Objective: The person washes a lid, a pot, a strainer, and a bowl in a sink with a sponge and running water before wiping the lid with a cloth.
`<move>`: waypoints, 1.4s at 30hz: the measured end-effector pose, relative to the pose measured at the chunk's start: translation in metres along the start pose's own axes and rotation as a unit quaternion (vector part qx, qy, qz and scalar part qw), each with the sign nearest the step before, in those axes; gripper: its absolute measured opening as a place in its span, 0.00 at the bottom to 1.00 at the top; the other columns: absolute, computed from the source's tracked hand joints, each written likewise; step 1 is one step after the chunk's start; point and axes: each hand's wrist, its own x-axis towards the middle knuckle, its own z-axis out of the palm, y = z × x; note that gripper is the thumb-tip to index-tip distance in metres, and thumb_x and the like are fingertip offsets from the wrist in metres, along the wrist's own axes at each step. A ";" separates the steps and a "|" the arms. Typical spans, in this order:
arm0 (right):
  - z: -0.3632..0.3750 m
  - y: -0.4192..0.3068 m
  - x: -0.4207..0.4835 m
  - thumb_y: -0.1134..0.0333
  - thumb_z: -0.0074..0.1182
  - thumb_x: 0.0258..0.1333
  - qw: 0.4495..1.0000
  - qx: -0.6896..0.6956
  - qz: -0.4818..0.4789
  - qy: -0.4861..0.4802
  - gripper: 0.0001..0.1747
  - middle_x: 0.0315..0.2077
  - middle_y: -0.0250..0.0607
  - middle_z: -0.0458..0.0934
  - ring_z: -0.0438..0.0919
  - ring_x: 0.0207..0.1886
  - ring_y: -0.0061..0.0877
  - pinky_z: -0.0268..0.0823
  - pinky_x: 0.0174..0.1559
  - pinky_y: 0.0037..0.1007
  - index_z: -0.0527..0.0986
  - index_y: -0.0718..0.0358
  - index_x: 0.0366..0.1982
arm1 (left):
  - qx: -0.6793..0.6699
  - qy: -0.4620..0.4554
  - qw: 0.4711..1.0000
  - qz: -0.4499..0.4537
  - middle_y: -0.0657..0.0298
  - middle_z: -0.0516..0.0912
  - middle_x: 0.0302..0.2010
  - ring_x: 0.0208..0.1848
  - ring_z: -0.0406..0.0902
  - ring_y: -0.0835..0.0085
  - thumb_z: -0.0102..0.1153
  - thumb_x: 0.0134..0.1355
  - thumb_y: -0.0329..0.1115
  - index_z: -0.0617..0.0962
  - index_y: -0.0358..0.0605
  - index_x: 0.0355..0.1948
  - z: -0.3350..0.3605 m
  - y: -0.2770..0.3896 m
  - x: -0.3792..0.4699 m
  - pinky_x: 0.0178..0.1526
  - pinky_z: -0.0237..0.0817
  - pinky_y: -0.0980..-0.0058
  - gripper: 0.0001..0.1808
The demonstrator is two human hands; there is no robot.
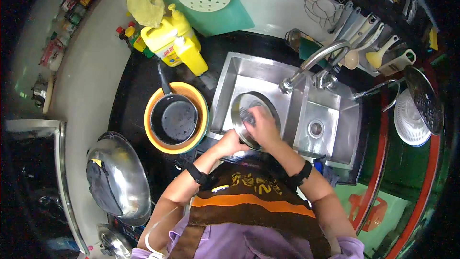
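Note:
A round, shallow stainless steel vessel (240,105), perhaps a pan or a lid, is held tilted over the front of the larger sink basin (260,66). My left hand (231,143) grips its rim at the lower left. My right hand (265,126) reaches into it with fingers curled and slightly blurred. Beneath those fingers is a grey patch; I cannot tell whether it is a scourer or a reflection. Left of the sink, a black saucepan (174,119) sits in an orange colander (148,119), its handle pointing away from me.
A curved faucet (325,51) reaches over the sink beside the smaller basin (320,111). Yellow bottles (169,34) stand behind the colander. A large metal bowl (131,172) is at left. Utensils (382,52) hang at back right, near a white plastic basket (409,122).

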 end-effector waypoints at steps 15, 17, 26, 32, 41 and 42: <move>-0.014 0.042 0.021 0.70 0.49 0.46 0.940 -0.311 0.075 -0.121 0.08 0.34 0.49 0.73 0.77 0.35 0.41 0.73 0.33 0.38 0.71 0.64 0.31 | 0.036 0.028 0.999 -0.004 0.62 0.77 0.26 0.30 0.74 0.73 0.69 0.37 0.27 0.75 0.40 0.29 0.012 0.015 -0.004 0.36 0.67 0.73 0.17; -0.036 0.041 0.017 0.66 0.54 0.45 0.982 -0.166 0.080 -0.048 0.15 0.33 0.50 0.74 0.76 0.39 0.43 0.71 0.39 0.40 0.70 0.65 0.35 | 0.076 0.043 0.993 -0.076 0.59 0.80 0.33 0.37 0.76 0.72 0.66 0.37 0.26 0.75 0.37 0.35 0.015 0.004 -0.006 0.43 0.67 0.72 0.20; -0.132 0.146 -0.075 0.52 0.64 0.39 0.878 -0.150 0.399 -0.220 0.37 0.42 0.53 0.74 0.73 0.47 0.43 0.65 0.48 0.37 0.66 0.63 0.50 | 0.036 0.113 0.989 -0.084 0.60 0.80 0.36 0.39 0.75 0.73 0.63 0.40 0.24 0.76 0.37 0.38 -0.009 -0.016 -0.023 0.44 0.67 0.74 0.20; -0.137 0.179 -0.221 0.61 0.62 0.41 0.830 -0.353 0.344 -0.261 0.23 0.39 0.49 0.75 0.74 0.46 0.40 0.67 0.48 0.39 0.74 0.53 0.43 | -0.005 0.088 0.996 -0.034 0.61 0.76 0.37 0.42 0.72 0.71 0.67 0.38 0.25 0.74 0.42 0.31 0.012 -0.033 -0.018 0.47 0.63 0.72 0.18; -0.160 0.163 -0.191 0.58 0.47 0.59 0.856 0.180 0.406 0.263 0.21 0.33 0.41 0.76 0.72 0.36 0.25 0.64 0.41 0.28 0.70 0.72 0.42 | 0.033 0.080 0.996 0.032 0.60 0.77 0.33 0.43 0.73 0.62 0.65 0.35 0.26 0.75 0.43 0.28 0.029 -0.008 0.006 0.47 0.64 0.69 0.15; -0.165 0.129 -0.169 0.58 0.47 0.60 0.840 0.235 0.403 0.278 0.22 0.35 0.41 0.75 0.71 0.38 0.26 0.64 0.43 0.28 0.69 0.72 0.43 | 0.059 0.085 0.993 0.064 0.60 0.76 0.30 0.39 0.74 0.63 0.65 0.35 0.26 0.76 0.42 0.27 0.028 -0.013 0.006 0.43 0.65 0.70 0.15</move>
